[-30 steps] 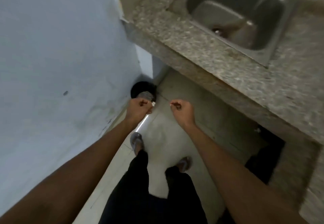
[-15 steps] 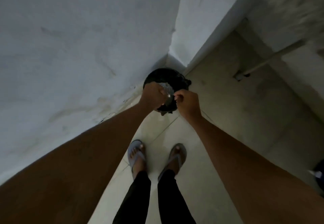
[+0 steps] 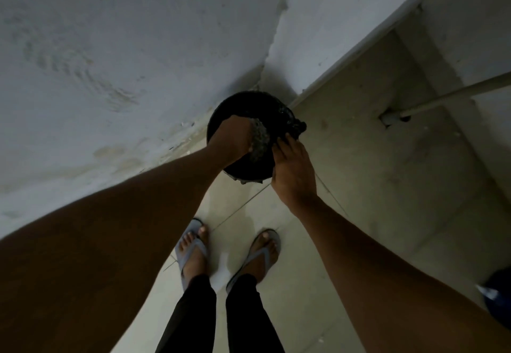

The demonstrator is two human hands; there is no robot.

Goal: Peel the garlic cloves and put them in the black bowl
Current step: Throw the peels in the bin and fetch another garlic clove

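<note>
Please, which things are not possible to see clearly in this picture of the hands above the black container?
- Left hand, head view: its fingers are hidden behind its own back, so any grip is unclear.
- Black container: both hands cover its inside; the grey contents are too dim to identify.
- Right hand: fingertips lost against the dark rim.
- Blue object: cut by the right edge.

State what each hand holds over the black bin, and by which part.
Cannot be told: the left hand is curled beside pale scraps, the right hand reaches over the black bin rim; no grip shows.
</note>
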